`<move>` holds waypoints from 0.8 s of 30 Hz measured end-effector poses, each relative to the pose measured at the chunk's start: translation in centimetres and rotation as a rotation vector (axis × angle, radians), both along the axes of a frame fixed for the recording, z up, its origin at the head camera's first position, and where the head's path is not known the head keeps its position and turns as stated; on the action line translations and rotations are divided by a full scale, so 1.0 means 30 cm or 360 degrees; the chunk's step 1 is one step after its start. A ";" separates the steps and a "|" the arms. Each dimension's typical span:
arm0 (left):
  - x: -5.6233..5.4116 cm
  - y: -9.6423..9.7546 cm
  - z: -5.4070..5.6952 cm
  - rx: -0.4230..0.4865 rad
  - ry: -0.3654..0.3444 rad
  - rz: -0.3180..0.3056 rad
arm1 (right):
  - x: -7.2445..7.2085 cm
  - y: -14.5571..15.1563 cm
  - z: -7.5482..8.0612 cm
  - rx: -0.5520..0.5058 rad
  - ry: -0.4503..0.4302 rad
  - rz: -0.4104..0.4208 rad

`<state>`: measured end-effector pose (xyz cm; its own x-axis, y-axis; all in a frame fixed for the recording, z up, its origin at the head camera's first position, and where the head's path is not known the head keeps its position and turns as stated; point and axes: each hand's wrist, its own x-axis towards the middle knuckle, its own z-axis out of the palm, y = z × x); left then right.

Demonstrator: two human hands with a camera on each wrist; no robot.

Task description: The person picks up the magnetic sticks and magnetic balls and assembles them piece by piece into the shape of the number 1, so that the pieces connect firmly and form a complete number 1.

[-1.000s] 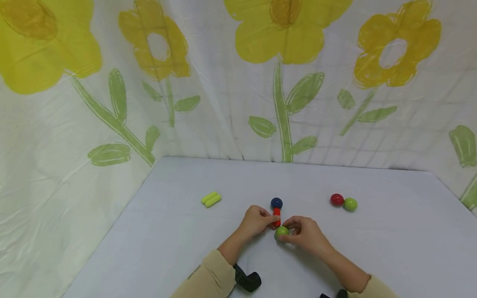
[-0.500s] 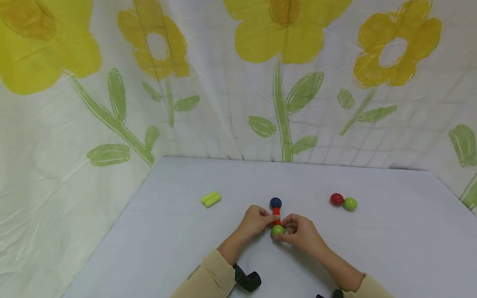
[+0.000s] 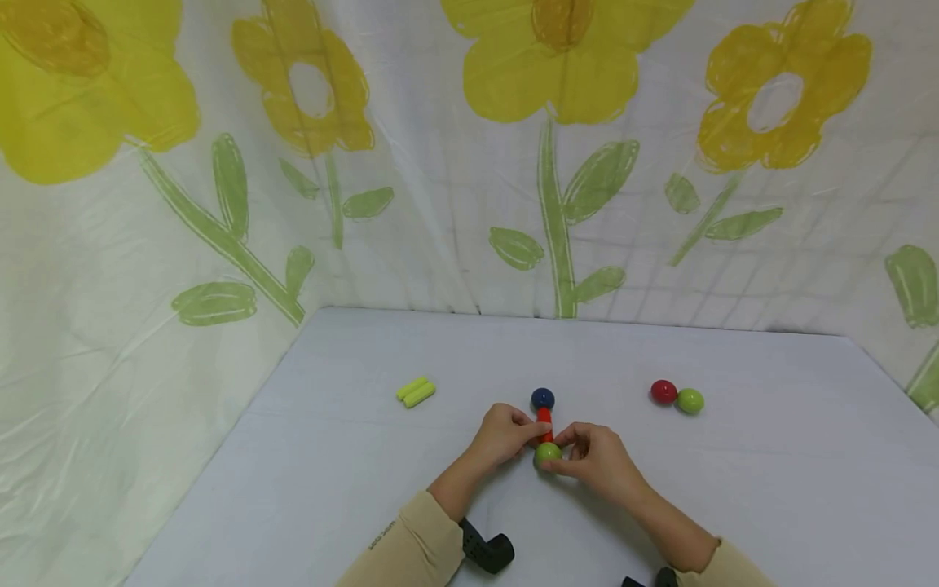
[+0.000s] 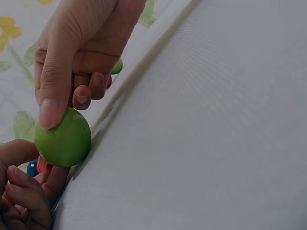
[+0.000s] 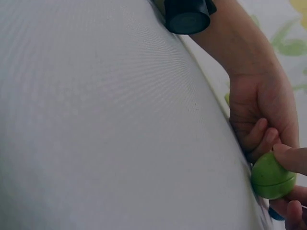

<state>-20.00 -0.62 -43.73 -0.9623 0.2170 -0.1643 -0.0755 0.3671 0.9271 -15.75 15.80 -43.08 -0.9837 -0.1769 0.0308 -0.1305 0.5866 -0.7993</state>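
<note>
Nudged slightly toward 10 o'clock since a second ago, the green ball [image 3: 547, 454] now sits at the 6 o'clock end of the red stick [image 3: 544, 416], with the blue ball [image 3: 543, 398] at its 12. The right hand [image 3: 600, 461] has a narrow grip on the green ball; the left hand [image 3: 500, 434] pinches the stick. An uneven push could skew the slim stick or roll a glossy, round ball away. One seam rings the green ball.
</note>
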 end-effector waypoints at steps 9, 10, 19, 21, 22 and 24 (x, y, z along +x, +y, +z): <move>-0.004 -0.003 -0.003 0.0012 -0.0024 -0.0004 | 0.002 -0.005 0.006 0.0020 -0.0041 -0.0078; -0.005 -0.002 -0.004 0.0012 -0.0024 -0.0004 | 0.001 -0.004 0.006 0.0017 -0.0046 -0.0084; -0.008 -0.002 -0.010 0.0008 -0.0026 -0.0016 | -0.005 0.015 0.002 -0.0027 -0.0009 0.0062; -0.008 -0.003 -0.010 0.0008 -0.0024 -0.0020 | -0.007 0.017 0.001 -0.0036 -0.0011 0.0080; -0.008 -0.003 -0.010 0.0008 -0.0023 -0.0021 | -0.007 0.018 0.001 -0.0040 -0.0010 0.0091; -0.007 -0.004 -0.010 0.0011 -0.0024 -0.0021 | -0.009 0.019 0.001 -0.0047 -0.0008 0.0106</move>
<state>-20.21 -0.74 -44.03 -0.9568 0.2306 -0.1773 -0.0849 0.3616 0.9284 -16.01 16.38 -43.06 -0.9699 -0.2413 0.0322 -0.1646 0.5526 -0.8170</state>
